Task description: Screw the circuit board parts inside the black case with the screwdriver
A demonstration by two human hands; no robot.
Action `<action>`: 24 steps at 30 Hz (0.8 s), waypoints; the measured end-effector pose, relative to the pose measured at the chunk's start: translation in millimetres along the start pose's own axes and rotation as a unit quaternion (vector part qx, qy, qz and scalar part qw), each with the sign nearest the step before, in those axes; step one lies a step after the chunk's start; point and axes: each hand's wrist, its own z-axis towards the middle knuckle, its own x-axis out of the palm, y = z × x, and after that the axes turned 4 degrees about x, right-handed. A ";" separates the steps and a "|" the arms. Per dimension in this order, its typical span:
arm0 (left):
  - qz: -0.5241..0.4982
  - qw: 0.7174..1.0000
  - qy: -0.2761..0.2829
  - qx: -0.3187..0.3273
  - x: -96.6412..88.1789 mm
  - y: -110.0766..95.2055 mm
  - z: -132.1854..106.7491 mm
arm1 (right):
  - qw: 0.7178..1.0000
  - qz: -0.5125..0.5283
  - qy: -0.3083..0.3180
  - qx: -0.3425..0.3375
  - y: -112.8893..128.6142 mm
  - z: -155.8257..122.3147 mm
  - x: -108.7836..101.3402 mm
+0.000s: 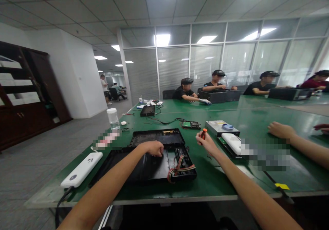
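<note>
An opened black metal case (115,168), with its hinged-up or separate back section (144,139) behind, lies flat before me. Over its interior, my left hand (155,148) is closed with fingers curled downward; anything within them is hidden. Striped ribbon cables (181,169) spill over the case's right front edge. To the right of the case, my right hand (207,145) is raised above the table, wrapped round a screwdriver (204,131) whose orange-red handle end points up. The screwdriver's shaft cannot be made out.
A silver drive (214,126) carries a blue tape roll (227,127). A green circuit board (190,124) sits behind. White power banks lie left (82,170) and right (231,142). A bottle (113,118) stands back left. A co-worker's hand (281,130) rests at right; several people work opposite.
</note>
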 end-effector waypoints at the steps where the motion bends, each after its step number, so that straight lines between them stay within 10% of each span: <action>1: -0.007 1.000 -0.011 -0.001 -1.1 1.6 -1.6 | 0.998 -0.065 -0.001 -0.027 4.7 -5.8 5.6; 4: 0.011 0.995 -0.095 0.022 -11.1 8.4 -5.7 | 0.956 -0.271 0.071 -0.090 25.2 -37.5 24.2; 7: 0.052 0.980 -0.186 0.042 -20.7 19.9 -3.7 | 0.854 -0.422 0.268 -0.143 47.7 -87.1 38.5; 11: 0.070 0.983 -0.168 0.019 -18.4 38.6 13.7 | 0.785 -0.544 0.266 -0.130 67.1 -145.5 38.1; 16: 0.105 0.991 -0.077 0.026 -4.0 46.1 40.8 | 0.762 -0.590 0.235 -0.123 68.4 -170.2 22.3; 24: 0.213 0.952 -0.169 0.143 -41.3 13.9 14.4 | 0.767 -0.586 0.221 -0.139 48.7 -141.1 24.4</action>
